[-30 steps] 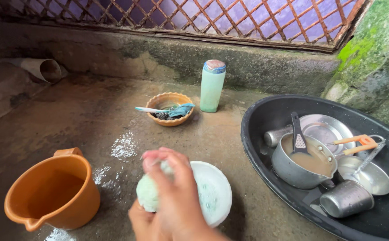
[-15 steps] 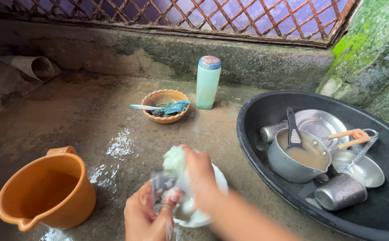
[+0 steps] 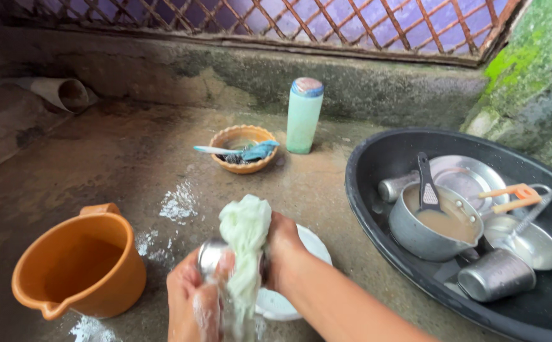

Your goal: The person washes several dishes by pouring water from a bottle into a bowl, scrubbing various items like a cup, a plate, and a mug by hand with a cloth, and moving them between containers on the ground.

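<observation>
Head view, the only one: both hands low centre, scrubbing in progress. Left hand (image 3: 190,297) is curled round a small steel cup (image 3: 211,254), soapy, fingers closed on its side; right hand (image 3: 283,250) is clenched on a pale green wash cloth (image 3: 245,253), bunched & draped over the cup's mouth, hanging down betw the two hands. Cup is held up off the floor, just above a white plate (image 3: 304,253) lying flat on the wet concrete floor (image 3: 118,164), partly hidden behind the right wrist. Step in hand, by my read: soaping/scrubbing the cup w/ the cloth, mid-wash, not rinsed yet since foam shows on the left hand. Next move prob calls for turning the cup in the left hand so the cloth gets round the rim & inside, keeping a firm hold as it's slippery, then water for rinsing. Orange jug (image 3: 76,266) w/ water stands near, to the left. Black tub (image 3: 377,158) at right holds more steel ware: a pot (image 3: 428,231) w/ murky water, plates, another cup on its side, an orange-handled tool. Further back, a small orange bowl (image 3: 243,149) w/ a scrubber & a light green bottle (image 3: 304,115) upright by the wall
</observation>
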